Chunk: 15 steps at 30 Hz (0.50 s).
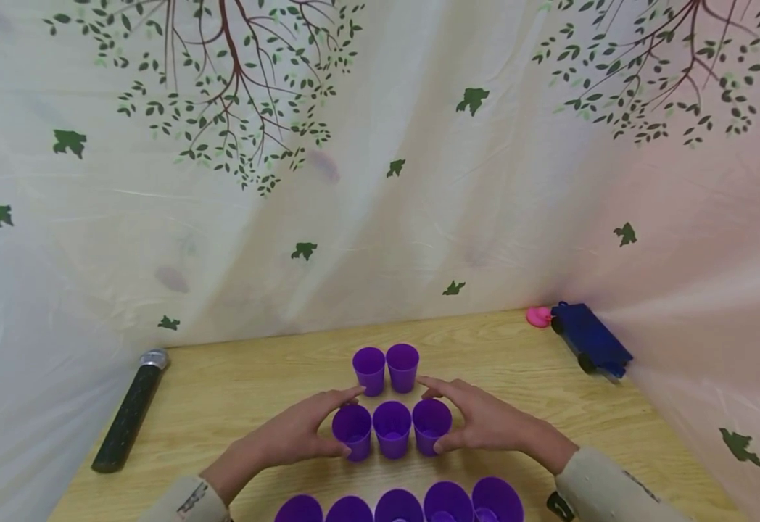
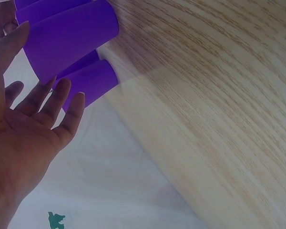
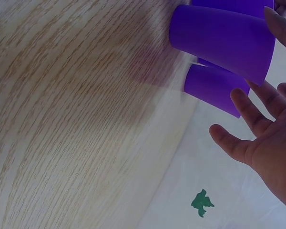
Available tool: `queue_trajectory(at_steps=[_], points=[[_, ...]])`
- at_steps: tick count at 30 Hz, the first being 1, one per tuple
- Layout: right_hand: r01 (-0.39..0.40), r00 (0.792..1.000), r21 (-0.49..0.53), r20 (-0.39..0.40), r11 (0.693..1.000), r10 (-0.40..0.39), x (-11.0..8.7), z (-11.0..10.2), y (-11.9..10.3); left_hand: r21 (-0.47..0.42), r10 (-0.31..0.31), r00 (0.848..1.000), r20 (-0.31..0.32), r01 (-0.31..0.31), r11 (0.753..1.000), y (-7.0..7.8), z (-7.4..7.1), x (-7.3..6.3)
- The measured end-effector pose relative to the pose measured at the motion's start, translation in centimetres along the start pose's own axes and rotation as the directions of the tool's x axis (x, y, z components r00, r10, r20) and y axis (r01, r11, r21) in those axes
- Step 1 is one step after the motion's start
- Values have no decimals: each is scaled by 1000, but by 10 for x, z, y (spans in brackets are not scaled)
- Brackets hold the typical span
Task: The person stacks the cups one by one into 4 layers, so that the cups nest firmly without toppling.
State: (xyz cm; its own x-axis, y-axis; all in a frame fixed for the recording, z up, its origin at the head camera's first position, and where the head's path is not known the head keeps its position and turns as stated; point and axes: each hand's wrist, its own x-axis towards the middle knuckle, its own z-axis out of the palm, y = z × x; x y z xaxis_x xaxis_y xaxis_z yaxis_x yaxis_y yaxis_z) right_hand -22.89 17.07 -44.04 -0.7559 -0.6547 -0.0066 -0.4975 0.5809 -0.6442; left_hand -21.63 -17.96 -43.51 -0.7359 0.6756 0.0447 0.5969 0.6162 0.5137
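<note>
- Ten purple tapered plastic-looking cups stand upright, mouths up, in three rows on a pale wood-grain bench (image 1: 256,377).
- Three of them form the middle row of cups (image 1: 391,435), close side by side between the hands.
- The left hand (image 1: 298,428) is at the outer cup on its side, thumb tip at the near side, fingers reaching round beyond; the fingers are spread and relaxed, the palm apart from the cup.
- The right hand (image 1: 487,420) mirrors this at the opposite outer cup, fingers likewise loose and unclenched. How firmly either thumb presses cannot be told.
- Two cups make the far row of cups (image 1: 402,370), just beyond the fingertips and between the two hands.
- Five cups make the near row of cups (image 1: 448,504), on the wearer's side of the hands, cut off by the lower edge of the head view.
- One black microphone with a silver head (image 1: 128,417) lies well left of the left hand.
- One dark blue toy vehicle with black wheels (image 1: 589,337) is beyond and right of the right hand, one small pink object (image 1: 538,317) just beside it.
- One small black object (image 1: 559,505), partly hidden, is near the right sleeve (image 1: 608,486).
</note>
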Motion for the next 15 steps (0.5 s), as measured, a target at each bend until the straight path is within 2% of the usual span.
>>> queue_trajectory(at_steps=[15], points=[[8, 1000, -10, -6, 1000, -8, 0, 1, 1, -6, -12, 1000, 9, 12, 1000, 2, 0, -1]])
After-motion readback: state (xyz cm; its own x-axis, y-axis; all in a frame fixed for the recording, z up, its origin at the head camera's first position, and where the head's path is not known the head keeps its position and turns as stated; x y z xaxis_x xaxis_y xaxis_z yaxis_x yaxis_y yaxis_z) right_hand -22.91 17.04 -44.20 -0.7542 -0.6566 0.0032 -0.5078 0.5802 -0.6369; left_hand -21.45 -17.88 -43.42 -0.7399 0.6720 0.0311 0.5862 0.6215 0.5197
